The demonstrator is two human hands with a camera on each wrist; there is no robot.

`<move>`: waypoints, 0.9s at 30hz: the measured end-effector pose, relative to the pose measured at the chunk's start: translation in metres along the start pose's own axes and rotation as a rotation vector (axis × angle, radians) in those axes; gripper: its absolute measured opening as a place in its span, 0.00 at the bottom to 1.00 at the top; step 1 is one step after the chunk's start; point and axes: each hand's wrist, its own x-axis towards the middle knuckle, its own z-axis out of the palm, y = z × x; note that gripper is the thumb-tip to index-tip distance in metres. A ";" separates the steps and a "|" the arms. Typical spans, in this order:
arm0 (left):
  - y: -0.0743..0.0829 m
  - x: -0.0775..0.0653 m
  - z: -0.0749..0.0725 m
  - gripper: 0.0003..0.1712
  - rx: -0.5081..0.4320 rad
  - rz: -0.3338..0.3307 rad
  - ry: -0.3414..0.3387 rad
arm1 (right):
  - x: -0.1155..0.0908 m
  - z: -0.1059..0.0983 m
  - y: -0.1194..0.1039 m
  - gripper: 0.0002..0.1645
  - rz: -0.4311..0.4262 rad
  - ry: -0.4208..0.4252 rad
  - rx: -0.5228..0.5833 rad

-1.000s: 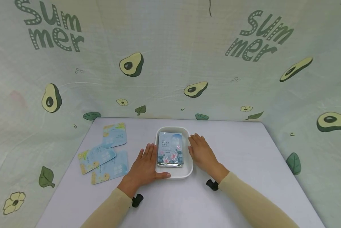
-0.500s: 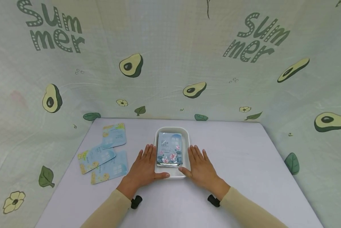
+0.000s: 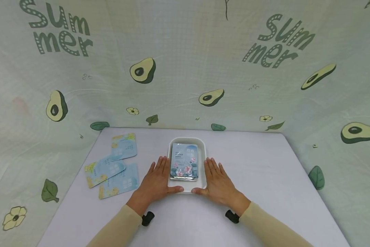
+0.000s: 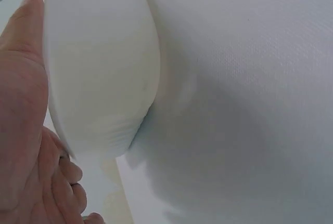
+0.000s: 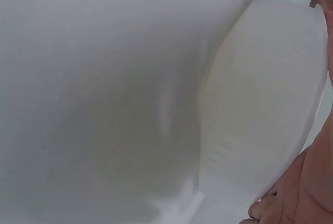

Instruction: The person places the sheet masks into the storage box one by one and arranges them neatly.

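Observation:
A white rectangular tray [image 3: 201, 154] stands in the middle of the table, holding a stack of flat blue foil packets [image 3: 184, 159] printed with pink flowers. My left hand [image 3: 155, 183] lies along the tray's left side, fingers straight, its thumb reaching over the near rim. Mirroring it, my right hand [image 3: 218, 183] touches the right side with straight fingers and its thumb at the near rim. In the left wrist view the tray's outer wall [image 4: 101, 68] is beside the palm [image 4: 21, 130]. The right wrist view shows the opposite wall [image 5: 260, 104] against the right palm [image 5: 312, 182].
Left of the tray, blue and yellow packets lie spread: one at the back [image 3: 124, 146], one in the middle [image 3: 104, 171] overlapping a nearer one [image 3: 120, 181]. A patterned cloth [image 3: 178, 68] hangs behind the white table [image 3: 250, 161].
My right hand has come nearer along the tray's right side, and its thumb has swung inward to the near rim. The left hand has kept its place.

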 end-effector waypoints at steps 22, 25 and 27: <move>-0.141 0.008 -0.036 0.63 -0.016 -0.265 -0.045 | -0.001 0.001 -0.003 0.76 0.030 0.000 0.058; -0.144 0.008 -0.033 0.64 -0.015 -0.290 -0.063 | -0.002 0.001 -0.002 0.76 0.028 0.005 0.056; -0.143 0.009 -0.029 0.64 -0.002 -0.293 -0.065 | -0.002 0.002 -0.001 0.76 0.031 0.010 0.049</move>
